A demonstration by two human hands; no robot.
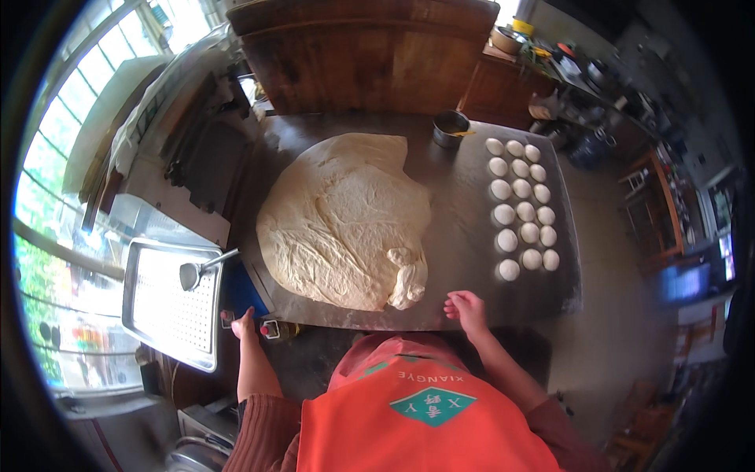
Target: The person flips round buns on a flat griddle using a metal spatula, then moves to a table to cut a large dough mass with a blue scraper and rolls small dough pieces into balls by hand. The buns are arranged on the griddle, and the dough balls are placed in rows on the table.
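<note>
My left hand (243,323) is at the table's near left corner, beside the capped top of a bottle (227,319); whether it grips the bottle is unclear. My right hand (466,310) hovers by the near edge of the metal-topped table (460,248), its fingers loosely curled and a little apart, with nothing seen in them. A large slab of dough (348,218) lies between and beyond my hands, with a small lump of dough (407,283) on its near right corner. Several round dough balls (521,188) stand in three columns on the right.
A metal pot (451,128) with a yellow-handled tool stands at the far edge. At left, a perforated metal tray (171,307) carries a metal scoop (191,276). Another capped bottle (280,330) is by the near left edge. A wooden panel (365,65) rises behind the table.
</note>
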